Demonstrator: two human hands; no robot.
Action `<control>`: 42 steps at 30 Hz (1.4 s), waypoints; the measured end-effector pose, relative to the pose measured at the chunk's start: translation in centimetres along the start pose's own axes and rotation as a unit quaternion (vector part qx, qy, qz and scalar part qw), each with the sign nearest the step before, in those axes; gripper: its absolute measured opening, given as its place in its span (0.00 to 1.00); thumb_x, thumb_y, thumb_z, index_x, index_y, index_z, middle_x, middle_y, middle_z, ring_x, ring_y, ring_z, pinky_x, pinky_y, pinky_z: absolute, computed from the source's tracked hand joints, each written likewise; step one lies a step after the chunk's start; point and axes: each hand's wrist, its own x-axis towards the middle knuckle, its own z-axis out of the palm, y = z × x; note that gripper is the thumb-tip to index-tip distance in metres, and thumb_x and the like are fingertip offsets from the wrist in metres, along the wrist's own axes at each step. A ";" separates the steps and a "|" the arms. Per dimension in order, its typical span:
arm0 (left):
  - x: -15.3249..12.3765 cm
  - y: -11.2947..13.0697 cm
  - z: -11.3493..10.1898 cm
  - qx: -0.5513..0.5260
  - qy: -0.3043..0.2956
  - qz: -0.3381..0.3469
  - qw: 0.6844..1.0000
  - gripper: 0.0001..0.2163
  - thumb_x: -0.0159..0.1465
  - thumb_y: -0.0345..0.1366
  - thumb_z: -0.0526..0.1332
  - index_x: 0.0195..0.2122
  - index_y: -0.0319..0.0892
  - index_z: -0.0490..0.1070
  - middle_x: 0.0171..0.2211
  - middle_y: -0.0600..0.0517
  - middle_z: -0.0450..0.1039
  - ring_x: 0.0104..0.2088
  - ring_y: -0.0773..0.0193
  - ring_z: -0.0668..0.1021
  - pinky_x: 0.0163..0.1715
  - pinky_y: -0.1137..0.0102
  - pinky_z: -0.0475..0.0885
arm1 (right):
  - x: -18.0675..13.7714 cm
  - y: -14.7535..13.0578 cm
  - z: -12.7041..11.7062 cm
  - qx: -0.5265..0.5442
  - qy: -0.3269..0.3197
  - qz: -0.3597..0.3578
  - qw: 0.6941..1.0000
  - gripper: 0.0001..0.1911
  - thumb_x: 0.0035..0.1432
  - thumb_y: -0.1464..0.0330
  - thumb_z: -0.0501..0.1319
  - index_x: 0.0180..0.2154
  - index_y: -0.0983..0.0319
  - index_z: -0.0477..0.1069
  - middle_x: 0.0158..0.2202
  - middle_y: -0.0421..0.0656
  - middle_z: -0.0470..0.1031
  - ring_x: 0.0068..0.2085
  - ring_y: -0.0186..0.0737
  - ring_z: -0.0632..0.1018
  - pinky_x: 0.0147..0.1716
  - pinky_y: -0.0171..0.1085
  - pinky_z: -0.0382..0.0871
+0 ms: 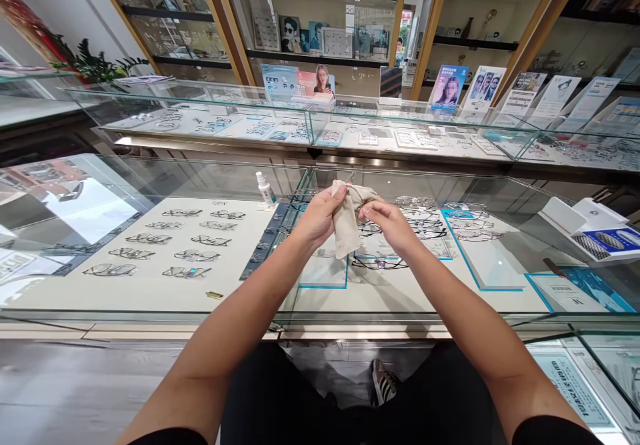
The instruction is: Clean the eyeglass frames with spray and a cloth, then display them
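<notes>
Above the glass counter, my left hand [320, 219] is closed on a beige cleaning cloth [346, 231], whose loose end hangs down below the thumb. A pair of thin-rimmed eyeglasses [356, 198] is partly wrapped in the cloth, so most of it is hidden. The fingers of my right hand [387, 223] pinch the eyeglasses at the cloth's right side. Beneath my hands, a dark eyeglass frame [381, 263] lies in the display case with several others.
A glass display counter [165, 301] spans the front, with several eyeglasses in rows. A white spray bottle [265, 189] stands upright left of my hands. At the right are an open white box [593, 226] and a blue-edged card [575, 293]. Another glass case [240, 141] stands behind.
</notes>
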 end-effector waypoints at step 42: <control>-1.0 0.2 0.8 0.121 0.035 0.056 0.990 0.27 0.53 0.59 0.82 0.36 0.39 0.83 0.28 0.50 0.82 0.27 0.63 0.79 0.30 0.69 0.74 | -0.3 -0.2 0.3 0.060 -0.002 0.060 0.996 0.23 0.52 0.45 0.76 0.30 0.58 0.83 0.35 0.42 0.78 0.41 0.43 0.73 0.52 0.45 0.69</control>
